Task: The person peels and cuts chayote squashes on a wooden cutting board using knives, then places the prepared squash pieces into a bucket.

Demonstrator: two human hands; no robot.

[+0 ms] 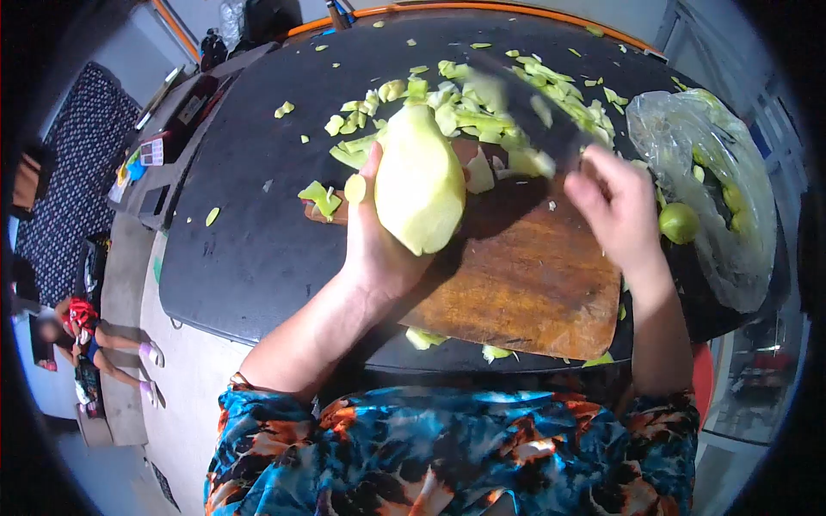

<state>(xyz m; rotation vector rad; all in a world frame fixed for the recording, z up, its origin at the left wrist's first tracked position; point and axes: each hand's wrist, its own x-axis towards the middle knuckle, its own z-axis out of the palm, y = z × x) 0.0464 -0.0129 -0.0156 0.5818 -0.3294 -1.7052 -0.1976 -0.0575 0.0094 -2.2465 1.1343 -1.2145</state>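
A peeled, pale green fruit that looks like a green papaya [419,181] rests upright in my left hand [372,236], its fingers wrapped round the far side. A dark-bladed knife [546,116], smeared by motion, extends up and left from my right hand [615,202], which is closed on its handle. The blade is apart from the fruit. Beneath both hands lies a wooden cutting board [525,284]. Pale green peelings and chips [482,116] are heaped behind the fruit, covering the board's far edge.
On the right, a clear plastic bag [705,163] holds green pieces, with a round green lime-like fruit [679,223] at its side. Scraps are scattered over the black table [249,232]. At far left, a person [82,331] sits beyond the table.
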